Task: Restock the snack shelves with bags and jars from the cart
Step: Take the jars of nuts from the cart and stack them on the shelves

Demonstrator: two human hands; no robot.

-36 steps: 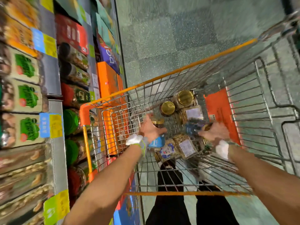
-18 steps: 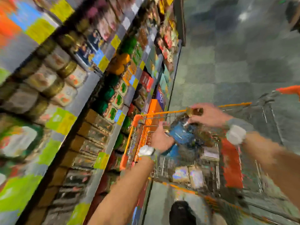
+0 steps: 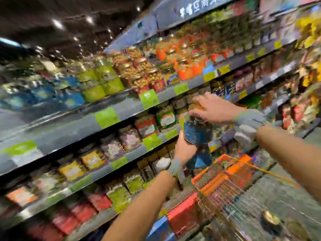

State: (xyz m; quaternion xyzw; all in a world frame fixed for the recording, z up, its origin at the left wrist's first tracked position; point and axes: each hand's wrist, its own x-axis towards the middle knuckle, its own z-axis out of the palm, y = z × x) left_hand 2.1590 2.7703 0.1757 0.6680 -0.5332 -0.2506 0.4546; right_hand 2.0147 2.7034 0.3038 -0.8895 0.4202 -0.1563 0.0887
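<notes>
Shelves (image 3: 121,117): motion-smeared throughout; packs (image 3: 93,159) and price tags (image 3: 149,99) unreadable.
Sign (image 3: 199,6): smeared, cut by top edge.
Jar (image 3: 198,134): label illegible; top hidden under right hand (image 3: 213,108); left hand (image 3: 185,150) partly hidden behind it.
Cart (image 3: 208,181): blurred, cut off at lower right; contents indistinct.

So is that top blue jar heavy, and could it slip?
Likely quite heavy for its size: the blue-labelled jar looks packed full. The right hand grips it from the top, so it could swing or slip; the left hand holds a second blue jar just beneath. Blur hides whether it is glass, so treat it as breakable.
</notes>
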